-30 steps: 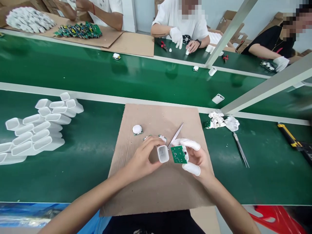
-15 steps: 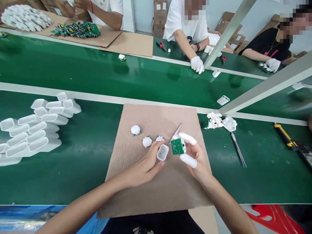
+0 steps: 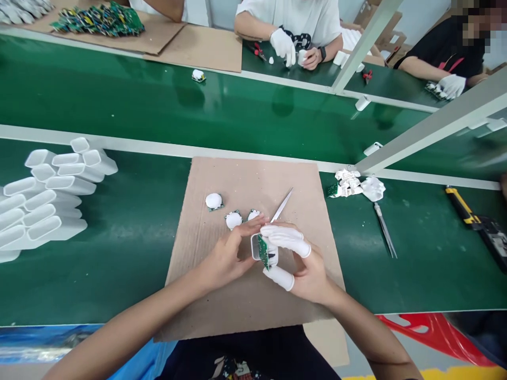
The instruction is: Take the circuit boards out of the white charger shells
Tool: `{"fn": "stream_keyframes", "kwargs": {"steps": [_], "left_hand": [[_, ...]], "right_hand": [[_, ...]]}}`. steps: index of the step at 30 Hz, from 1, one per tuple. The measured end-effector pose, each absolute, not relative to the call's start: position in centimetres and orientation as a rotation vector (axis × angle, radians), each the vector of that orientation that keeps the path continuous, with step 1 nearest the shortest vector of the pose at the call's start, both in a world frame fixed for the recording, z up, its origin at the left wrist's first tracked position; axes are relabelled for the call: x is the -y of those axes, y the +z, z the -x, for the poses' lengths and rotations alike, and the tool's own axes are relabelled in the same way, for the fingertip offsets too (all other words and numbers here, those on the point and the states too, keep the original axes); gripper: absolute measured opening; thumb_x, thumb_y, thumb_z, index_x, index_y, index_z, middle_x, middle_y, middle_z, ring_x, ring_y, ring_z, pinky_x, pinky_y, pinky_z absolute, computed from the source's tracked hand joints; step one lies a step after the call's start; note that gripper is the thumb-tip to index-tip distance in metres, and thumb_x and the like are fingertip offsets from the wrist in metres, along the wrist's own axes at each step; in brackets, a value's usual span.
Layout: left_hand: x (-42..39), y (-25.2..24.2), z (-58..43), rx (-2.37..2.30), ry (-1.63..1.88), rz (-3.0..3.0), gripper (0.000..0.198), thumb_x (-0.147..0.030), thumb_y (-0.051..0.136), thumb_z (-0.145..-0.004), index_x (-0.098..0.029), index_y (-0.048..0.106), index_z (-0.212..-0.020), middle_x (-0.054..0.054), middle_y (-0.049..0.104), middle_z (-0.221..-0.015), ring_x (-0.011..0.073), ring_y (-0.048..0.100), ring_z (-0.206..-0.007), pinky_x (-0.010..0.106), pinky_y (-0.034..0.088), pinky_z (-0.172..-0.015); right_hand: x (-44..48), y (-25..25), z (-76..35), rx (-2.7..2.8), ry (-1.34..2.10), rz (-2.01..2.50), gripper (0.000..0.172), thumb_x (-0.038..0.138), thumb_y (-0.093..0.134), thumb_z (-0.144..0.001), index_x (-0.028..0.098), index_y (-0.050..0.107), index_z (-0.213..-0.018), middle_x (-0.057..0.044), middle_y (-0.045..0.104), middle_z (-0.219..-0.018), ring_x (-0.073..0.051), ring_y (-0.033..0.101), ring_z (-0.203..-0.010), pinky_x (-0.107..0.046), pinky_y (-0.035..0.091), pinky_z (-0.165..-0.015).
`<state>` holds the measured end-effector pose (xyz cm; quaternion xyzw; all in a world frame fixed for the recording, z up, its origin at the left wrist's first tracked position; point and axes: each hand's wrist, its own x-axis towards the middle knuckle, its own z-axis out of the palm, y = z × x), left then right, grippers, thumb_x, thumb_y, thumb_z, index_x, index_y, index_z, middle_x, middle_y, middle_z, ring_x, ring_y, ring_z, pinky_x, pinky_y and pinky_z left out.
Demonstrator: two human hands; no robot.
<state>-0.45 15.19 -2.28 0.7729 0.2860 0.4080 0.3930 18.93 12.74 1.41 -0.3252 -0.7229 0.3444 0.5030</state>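
Observation:
Over the cardboard sheet [image 3: 222, 311], my left hand [image 3: 227, 253] holds a white plastic housing [image 3: 255, 248] by its sides, its opening facing up toward me. My right hand [image 3: 303, 261], with white covers on its fingers, grips a green circuit board [image 3: 263, 252] with a white part behind it. The board is tilted on edge at the right side of the housing's opening; whether it is inside cannot be made out. Beyond my hands lie boards with round white caps [image 3: 214, 201], [image 3: 233, 220], [image 3: 254, 215] and a pointed metal blade [image 3: 282, 205].
White housings [image 3: 43, 216] stand grouped at left. Tweezers [image 3: 385, 230], white finger covers [image 3: 348, 183] and a yellow-black tool [image 3: 462, 206] lie at right. A slanted white post [image 3: 431, 126] rises at right. Across the green belt [image 3: 150, 105], people work with gloved hands.
My right hand has moved left, bringing the board from beside the housing to its opening and turning it edge-on. The view has shifted down slightly. A person opposite has drawn a gloved hand back.

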Motion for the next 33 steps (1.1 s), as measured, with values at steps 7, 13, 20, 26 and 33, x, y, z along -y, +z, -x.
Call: {"fn": "stream_keyframes", "kwargs": {"steps": [7,13,20,26,33], "left_hand": [[-15.34,-1.88,0.48,-0.741,1.018,-1.987,0.049,-0.009,0.062,-0.088,-0.023,0.041,-0.130,0.016,0.055,-0.143,0.0252,0.051,-0.137,0.051,0.050,-0.110],[-15.37,-1.63,0.48,-0.719,1.020,-1.986,0.049,-0.008,0.062,-0.087,-0.023,0.042,-0.129,0.016,0.055,-0.142,0.0259,0.051,-0.136,0.051,0.051,-0.109],[-15.13,-2.22,0.43,-0.736,0.989,-1.894,0.045,-0.009,0.061,-0.086,-0.023,0.043,-0.126,0.015,0.057,-0.141,0.0260,0.052,-0.135,0.048,0.052,-0.108],[-15.01,-2.48,0.56,-0.816,0.948,-1.829,0.047,-0.011,0.065,-0.084,-0.025,0.046,-0.125,0.011,0.061,-0.135,0.0257,0.059,-0.128,0.044,0.055,-0.105],[-14.99,-2.57,0.70,-0.893,0.921,-1.841,0.051,-0.008,0.064,-0.081,-0.026,0.048,-0.126,0.007,0.065,-0.129,0.0223,0.065,-0.118,0.038,0.058,-0.101]], "right_hand": [[-12.71,0.84,-18.78,1.790,0.802,0.802,0.063,0.012,0.071,-0.080,0.035,0.052,-0.134,-0.006,0.066,-0.125,-0.026,0.058,-0.124,-0.051,0.050,-0.105],[-12.71,0.70,-18.68,1.778,0.800,0.800,0.061,0.012,0.071,-0.080,0.034,0.052,-0.134,-0.007,0.066,-0.124,-0.026,0.059,-0.123,-0.051,0.050,-0.104],[-12.84,0.77,-18.52,1.803,0.752,0.825,0.057,0.016,0.071,-0.082,0.032,0.051,-0.134,-0.008,0.067,-0.122,-0.026,0.059,-0.124,-0.050,0.051,-0.103],[-12.89,0.80,-18.37,1.772,0.767,0.856,0.056,0.015,0.072,-0.081,0.034,0.053,-0.130,-0.007,0.065,-0.126,-0.025,0.058,-0.126,-0.050,0.051,-0.103],[-13.06,0.77,-18.24,1.783,0.725,0.890,0.050,0.019,0.071,-0.083,0.032,0.054,-0.127,-0.007,0.067,-0.123,-0.025,0.058,-0.126,-0.049,0.051,-0.103]]}}
